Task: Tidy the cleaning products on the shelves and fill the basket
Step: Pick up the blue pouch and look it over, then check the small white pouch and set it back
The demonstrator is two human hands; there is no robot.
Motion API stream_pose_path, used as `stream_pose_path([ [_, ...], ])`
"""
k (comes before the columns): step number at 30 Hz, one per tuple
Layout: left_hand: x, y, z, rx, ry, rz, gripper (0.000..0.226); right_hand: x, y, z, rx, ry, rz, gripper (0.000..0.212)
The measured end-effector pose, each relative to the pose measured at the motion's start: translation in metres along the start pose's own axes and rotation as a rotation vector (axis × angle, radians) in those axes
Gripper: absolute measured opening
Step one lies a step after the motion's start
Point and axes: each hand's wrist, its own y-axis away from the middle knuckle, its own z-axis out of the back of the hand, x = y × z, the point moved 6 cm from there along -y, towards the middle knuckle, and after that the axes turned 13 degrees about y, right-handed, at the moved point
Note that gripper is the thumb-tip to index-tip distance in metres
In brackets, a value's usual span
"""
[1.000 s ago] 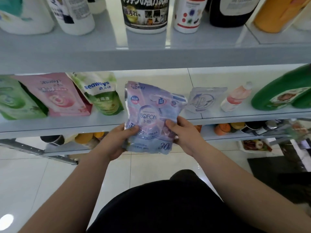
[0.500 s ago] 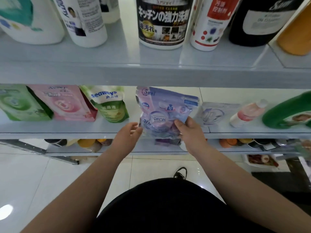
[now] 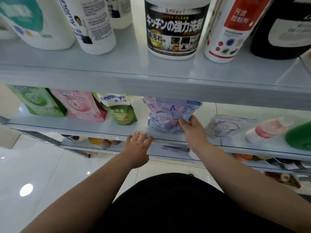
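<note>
A purple SOFON pouch (image 3: 165, 113) stands upright on the middle shelf (image 3: 117, 130), just right of a green Seaways pouch (image 3: 120, 109). My right hand (image 3: 193, 130) grips the purple pouch at its lower right side. My left hand (image 3: 137, 145) hovers with fingers spread at the shelf's front edge, just below and left of the pouch, holding nothing. A pink pouch (image 3: 80, 105) and a green pouch (image 3: 37, 102) stand further left in the same row.
A flat purple pouch (image 3: 225, 126), a pink bottle lying down (image 3: 269, 128) and a green jug (image 3: 301, 137) sit to the right. The upper shelf carries a black-labelled tub (image 3: 174, 27) and tall bottles. A lower shelf holds mixed items. White floor tiles lie below.
The purple pouch went from in front of my body up onto the middle shelf. My left hand let go of it and now hovers open; my right hand still holds it.
</note>
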Motion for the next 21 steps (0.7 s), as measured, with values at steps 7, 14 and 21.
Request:
stream_pose_path([
  [7, -0.003, 0.002, -0.004, 0.107, -0.061, 0.02, 0.093, 0.011, -0.005, -0.008, -0.001, 0.11, 0.053, 0.023],
  [14, -0.003, 0.003, -0.01, 0.127, -0.065, 0.014, 0.098, 0.016, 0.0, -0.015, 0.096, 0.18, 0.058, 0.014],
  [21, -0.01, 0.011, -0.011, 0.1, 0.026, 0.061, 0.091, 0.0, 0.018, -0.008, 0.092, 0.19, 0.022, 0.024],
])
